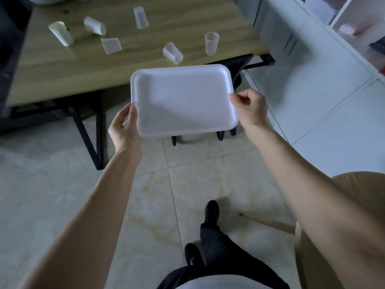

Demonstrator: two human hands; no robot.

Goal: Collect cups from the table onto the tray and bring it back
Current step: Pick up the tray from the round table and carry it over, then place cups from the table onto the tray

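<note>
- Our left hand point(125, 128) is gripping the left edge of the white tray point(183, 101), thumb over the rim and fingers underneath.
- Our right hand point(251, 107) is pinching the tray's right rim between thumb and fingers.
- We are holding the tray, with nothing on it, in the air near the front edge of the wooden table point(62, 65), above a black chair point(239, 67).
- We are counting five translucent cups on the table: one standing upright point(211, 43), and four lying or tilting point(173, 53) point(141, 17) point(94, 25) point(60, 33).
- One flattened piece of clear plastic point(111, 45) is lying among them.
- We are standing on pale floor tiles point(52, 184), with white cabinets point(312, 38) to the right.
</note>
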